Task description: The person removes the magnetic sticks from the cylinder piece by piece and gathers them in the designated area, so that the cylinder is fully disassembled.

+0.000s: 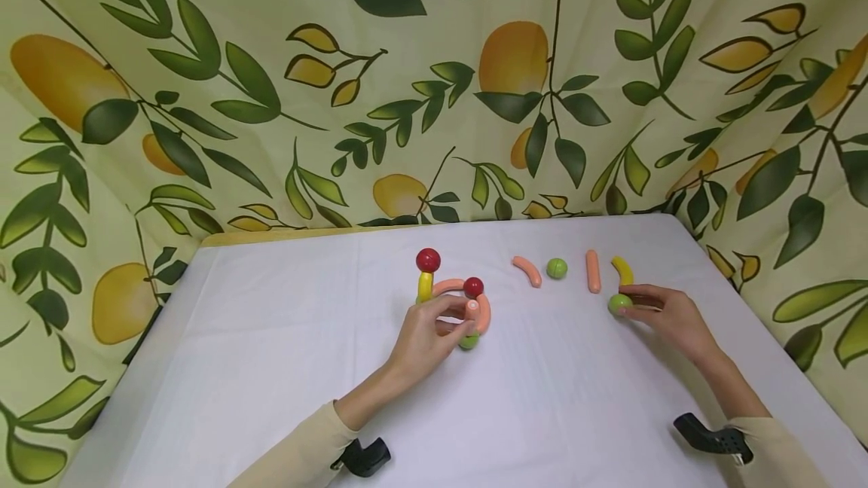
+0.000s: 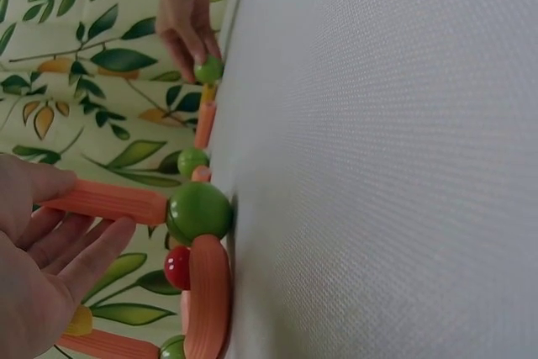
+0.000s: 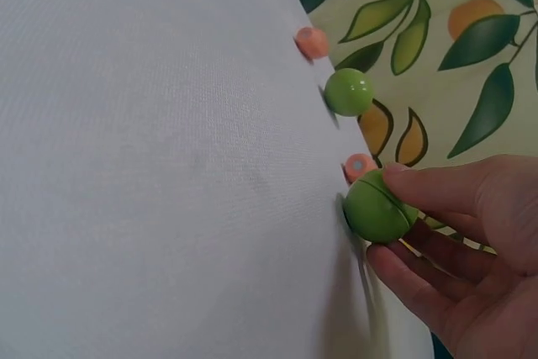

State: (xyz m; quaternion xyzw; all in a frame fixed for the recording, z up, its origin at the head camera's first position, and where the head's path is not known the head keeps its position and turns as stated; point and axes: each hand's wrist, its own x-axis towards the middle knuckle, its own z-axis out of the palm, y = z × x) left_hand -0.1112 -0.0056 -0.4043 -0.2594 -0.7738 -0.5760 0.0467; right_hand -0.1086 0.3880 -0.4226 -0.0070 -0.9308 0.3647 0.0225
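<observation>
between nearly closed fingers [image 3: 410, 282], a pink stick [image 1: 472, 308] is pinched at mid-frame by the left hand [image 1: 423, 330], a green ball [image 1: 618, 304] at right by the right hand [image 1: 673, 320].

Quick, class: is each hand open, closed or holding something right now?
Left hand: holding an upright pink stick.
Right hand: holding a green ball between thumb and fingers.

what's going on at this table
A person's left hand holds a pink stick upright on a green ball in a cluster of toy pieces. Their right hand pinches another green ball near a curved yellow piece. Between the hands, farther back, a curved pink piece, a loose green ball and a straight pink piece lie apart.
</observation>
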